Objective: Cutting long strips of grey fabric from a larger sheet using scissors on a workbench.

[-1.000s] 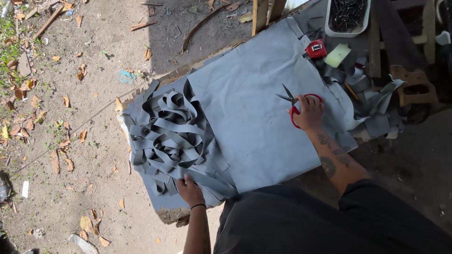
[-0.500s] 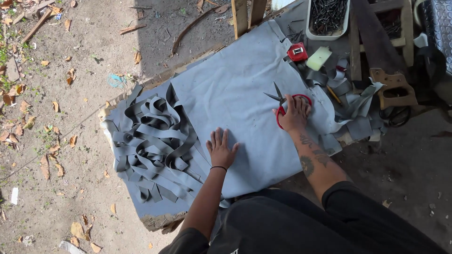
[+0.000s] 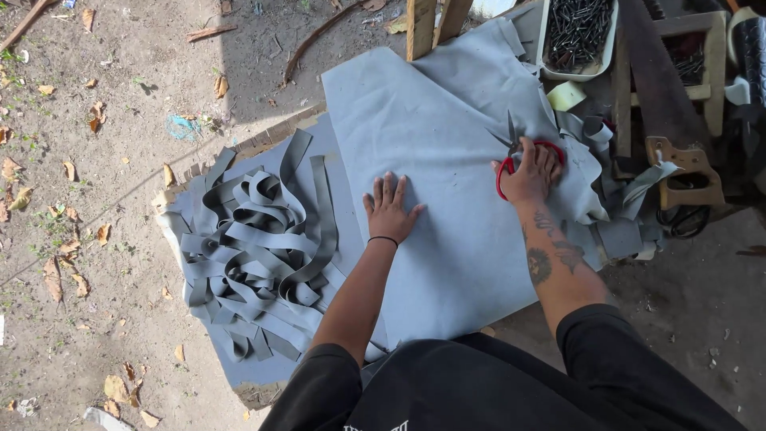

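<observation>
- Sheet (image 3: 447,183) of grey material lay spread over the work surface, upper edge reaching toward the wooden posts (image 3: 431,24), near edge at the person's body.
- Left hand (image 3: 389,209) lay flat on the sheet, fingers spread, palm down, approx. mid-sheet, just right of the strip pile.
- Right hand (image 3: 528,172) rested on the red-handled scissors (image 3: 519,152), fingers closed over the handles; blades pointed up and away on the sheet, near its right edge.
- To do this step well (judgement): keep the left palm pressing the sheet taut and wrinkle-free, fingers well off the cut line; get a full grip thru the handles before lifting; cut parallel to the edge so strip width matches the others.
- Strips (image 3: 255,255), grey, lay heaped in loops on the left part of the surface; too tangled for an exact count, looked like well over a dozen.
- Counts: 1 sheet in hand, 1 pr scissors, 2 hands, 1 lower grey layer under the strips.
- Offcuts (image 3: 614,207) bunched right of the scissors, no. unclear.
- Further out: 1 tray of dark nails (image 3: 578,32) top right, 1 hand saw (image 3: 678,168) w/ wooden handle at right, 2 wooden posts at top.
- Dirt ground (image 3: 96,160) w/ dry leaves lay left of it all.
</observation>
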